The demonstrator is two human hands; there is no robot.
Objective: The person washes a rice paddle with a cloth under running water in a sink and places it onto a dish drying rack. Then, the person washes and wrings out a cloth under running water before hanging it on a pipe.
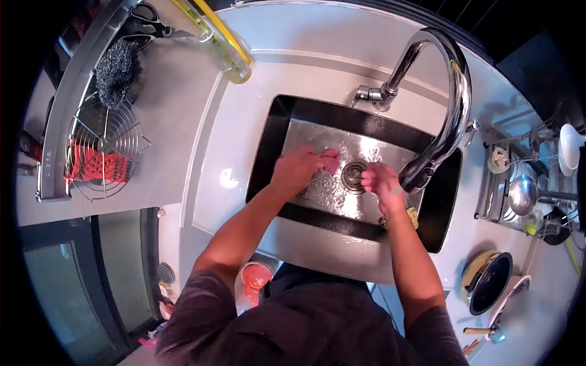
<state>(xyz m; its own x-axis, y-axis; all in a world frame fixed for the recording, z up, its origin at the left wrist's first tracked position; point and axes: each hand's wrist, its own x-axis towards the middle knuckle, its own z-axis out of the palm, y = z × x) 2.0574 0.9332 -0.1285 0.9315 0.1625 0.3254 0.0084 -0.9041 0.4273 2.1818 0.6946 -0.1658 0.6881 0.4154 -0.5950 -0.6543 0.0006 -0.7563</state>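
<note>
Beside the drain (353,176), water (325,191) could slick the pink item (331,161) from the left hand's (298,169) grip (right hand (383,181) half-curled, contents unclear).

Between my left hand (297,169) and right hand (383,183) there's room to pass over the drain (354,176); rightward, the faucet (460,91) blocks me, its spout just beside my right hand.

Mid-frame: one sink (366,126), one drain (354,175), one pink cloth (330,161), one left hand (296,171) and one right hand (384,184). Upper right of centre: one chrome faucet (462,73). Upper left: one pair of scissors (165,32), one steel scourer (118,73), one round wire rack (105,148). Top, left of centre: one bottle (237,72). Right edge area: one ladle (522,194). Lower right: one black-lined pot (492,284).
</note>
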